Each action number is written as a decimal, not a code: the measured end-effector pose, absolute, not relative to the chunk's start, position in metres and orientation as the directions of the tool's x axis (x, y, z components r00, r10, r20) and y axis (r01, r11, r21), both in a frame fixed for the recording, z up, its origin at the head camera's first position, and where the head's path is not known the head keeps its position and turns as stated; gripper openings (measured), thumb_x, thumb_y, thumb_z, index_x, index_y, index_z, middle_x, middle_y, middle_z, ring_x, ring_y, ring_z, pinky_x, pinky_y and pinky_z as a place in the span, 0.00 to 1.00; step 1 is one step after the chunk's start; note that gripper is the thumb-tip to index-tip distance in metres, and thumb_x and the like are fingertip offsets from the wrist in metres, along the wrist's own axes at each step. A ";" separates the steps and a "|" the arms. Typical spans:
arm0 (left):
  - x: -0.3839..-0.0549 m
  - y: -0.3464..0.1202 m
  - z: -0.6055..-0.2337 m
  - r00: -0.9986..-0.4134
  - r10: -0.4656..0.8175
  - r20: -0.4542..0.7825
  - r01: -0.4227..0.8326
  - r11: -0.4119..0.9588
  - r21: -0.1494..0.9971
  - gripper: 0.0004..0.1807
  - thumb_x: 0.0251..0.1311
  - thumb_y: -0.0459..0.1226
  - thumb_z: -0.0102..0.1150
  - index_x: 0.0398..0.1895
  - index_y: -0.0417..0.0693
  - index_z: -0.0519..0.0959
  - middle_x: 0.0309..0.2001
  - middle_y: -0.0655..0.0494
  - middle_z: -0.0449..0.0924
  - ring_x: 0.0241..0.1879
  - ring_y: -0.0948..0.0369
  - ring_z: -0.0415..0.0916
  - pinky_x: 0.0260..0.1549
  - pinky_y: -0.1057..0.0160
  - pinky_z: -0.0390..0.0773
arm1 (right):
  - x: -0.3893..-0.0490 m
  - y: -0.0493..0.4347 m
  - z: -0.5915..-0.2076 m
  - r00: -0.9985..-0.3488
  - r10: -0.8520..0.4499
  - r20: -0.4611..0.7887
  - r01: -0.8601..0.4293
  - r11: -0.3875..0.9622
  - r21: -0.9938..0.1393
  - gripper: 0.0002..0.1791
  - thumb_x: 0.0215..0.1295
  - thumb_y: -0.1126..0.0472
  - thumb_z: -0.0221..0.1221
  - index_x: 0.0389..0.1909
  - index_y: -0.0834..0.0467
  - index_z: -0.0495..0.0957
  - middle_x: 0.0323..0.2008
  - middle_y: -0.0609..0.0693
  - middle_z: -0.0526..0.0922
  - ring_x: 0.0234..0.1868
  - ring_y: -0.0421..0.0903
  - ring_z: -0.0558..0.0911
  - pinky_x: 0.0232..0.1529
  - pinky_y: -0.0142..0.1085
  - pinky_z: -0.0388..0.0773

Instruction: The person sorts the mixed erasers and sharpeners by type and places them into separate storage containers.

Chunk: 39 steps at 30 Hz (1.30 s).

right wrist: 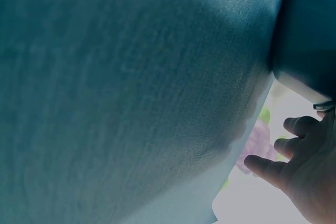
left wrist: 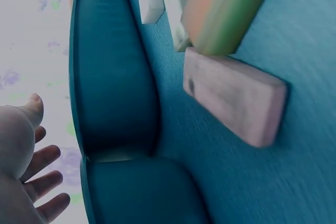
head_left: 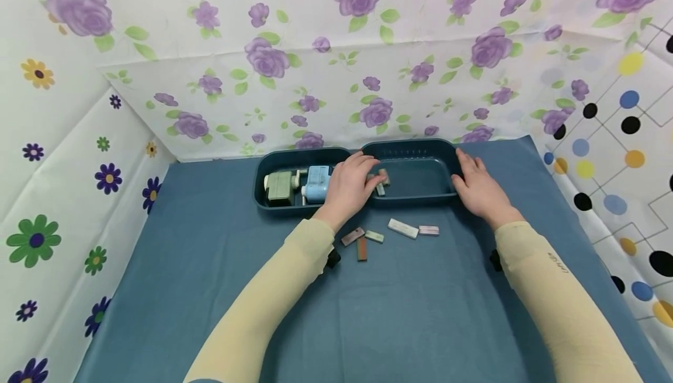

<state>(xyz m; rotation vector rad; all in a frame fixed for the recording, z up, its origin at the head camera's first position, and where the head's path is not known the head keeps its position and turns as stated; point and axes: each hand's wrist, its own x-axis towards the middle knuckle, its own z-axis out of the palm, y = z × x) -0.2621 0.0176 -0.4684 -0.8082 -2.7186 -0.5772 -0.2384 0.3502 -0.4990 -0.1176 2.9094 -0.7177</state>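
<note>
Beyond the left hand (head_left: 350,183) and the right hand (head_left: 479,191), a white sheet (head_left: 310,38) printed with purple roses is spread as a backdrop. Beneath both hands, the tabletop (head_left: 210,289) is covered in blue. Between the hands, the right tray (head_left: 420,178), shallow and dark teal, is placed; the left tray (head_left: 286,212), its match, is set end to end with it and is reached over by the left hand where the two meet. The left hand is relaxed, its fingers parted, and nothing is seen held in it. The right hand is laid against the right tray's far-right end, fingers extended, with nothing grasped. Left of the left hand, a light blue device (head_left: 317,184) and a green device (head_left: 281,187) are kept in the left tray. Just beside the left thumb, two small blocks (head_left: 385,177) are seen in the right tray. Nearer the wearer than the left hand, a pinkish block (head_left: 353,236), an orange-and-green block (head_left: 362,249) and a pale green block (head_left: 374,236) are clustered; toward the right hand, a long white block (head_left: 403,228) and a pink block (head_left: 429,230) are laid.
</note>
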 end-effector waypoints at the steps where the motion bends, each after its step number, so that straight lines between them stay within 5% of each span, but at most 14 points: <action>1: -0.261 0.016 -0.468 -0.809 0.475 0.347 0.576 0.760 0.302 0.22 0.75 0.50 0.66 0.65 0.50 0.84 0.67 0.52 0.82 0.76 0.52 0.68 0.71 0.48 0.72 | -0.239 0.350 -0.498 -0.986 -0.112 -0.121 -0.043 0.883 -0.468 0.40 0.90 0.48 0.38 0.88 0.51 0.27 0.87 0.63 0.36 0.84 0.71 0.35 0.77 0.72 0.44; 11: -0.248 -0.002 -0.467 -0.755 0.556 0.348 0.651 0.700 0.293 0.22 0.76 0.49 0.65 0.65 0.50 0.84 0.69 0.51 0.80 0.76 0.51 0.67 0.73 0.46 0.70 | -0.242 0.350 -0.496 -0.987 -0.115 -0.111 -0.051 0.885 -0.462 0.40 0.89 0.49 0.39 0.88 0.52 0.28 0.86 0.66 0.38 0.84 0.72 0.36 0.77 0.72 0.45; 32: -0.192 -0.055 -0.500 -0.548 0.761 0.346 0.836 0.494 0.239 0.21 0.71 0.48 0.72 0.61 0.48 0.86 0.71 0.46 0.77 0.78 0.46 0.64 0.76 0.44 0.65 | -0.242 0.353 -0.498 -0.986 -0.115 -0.118 -0.049 0.886 -0.460 0.40 0.89 0.46 0.37 0.88 0.52 0.27 0.85 0.68 0.38 0.84 0.71 0.34 0.77 0.73 0.43; 39: -0.173 -0.066 -0.506 -0.563 0.771 0.297 0.825 0.498 0.267 0.27 0.66 0.52 0.76 0.62 0.48 0.86 0.70 0.46 0.78 0.77 0.47 0.66 0.76 0.50 0.66 | -0.239 0.350 -0.501 -0.987 -0.111 -0.116 -0.045 0.886 -0.461 0.40 0.89 0.46 0.36 0.88 0.52 0.28 0.85 0.68 0.38 0.84 0.72 0.35 0.77 0.73 0.44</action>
